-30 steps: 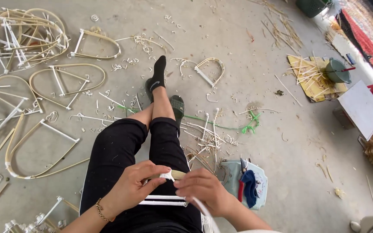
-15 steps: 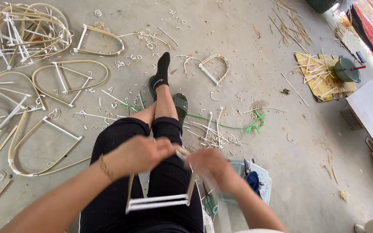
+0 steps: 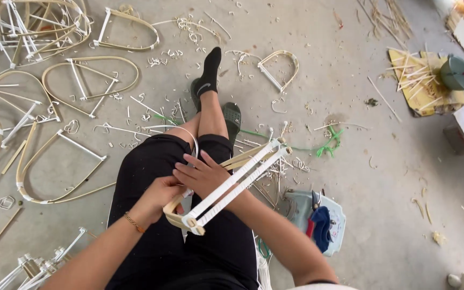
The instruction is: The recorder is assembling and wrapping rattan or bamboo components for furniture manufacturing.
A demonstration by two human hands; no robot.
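Bare concrete floor (image 3: 350, 177) spreads all round the seated person, littered with shavings and offcuts. Far out to the left of the hands lie finished bent bamboo frames (image 3: 87, 80), each a pale bow closed by a white bar, piled and scattered toward the upper corner.

Closer in, the left hand (image 3: 159, 197), a thin bracelet (image 3: 133, 222) at its wrist, is curled round the near end of the half-made bamboo frame (image 3: 232, 180) resting over the lap. Its fingers are closed on the strip just beside the wrapped corner, though the exact pinch is hidden behind the other hand. A loose white binding strip (image 3: 181, 131) arcs over the thigh just beyond it.

The right hand (image 3: 204, 174) lies immediately beside the left, touching the frame, fingers spread and pointing away from the body, pressing the bamboo bow down against the black-trousered leg rather than gripping it. The forearm comes in from the lower right, crossing under the white bars.

The frame itself looks light and springy: thin split bamboo that would flex and want to spring open, with stiffer white cross bars running diagonally up and away from the hands. I'd judge the wrapped corners the safest places to hold, since the strips between could splinter or kink if squeezed.

Right of the hands, near the knee, sits a pale blue plastic container (image 3: 326, 220) with cloth and tools inside.
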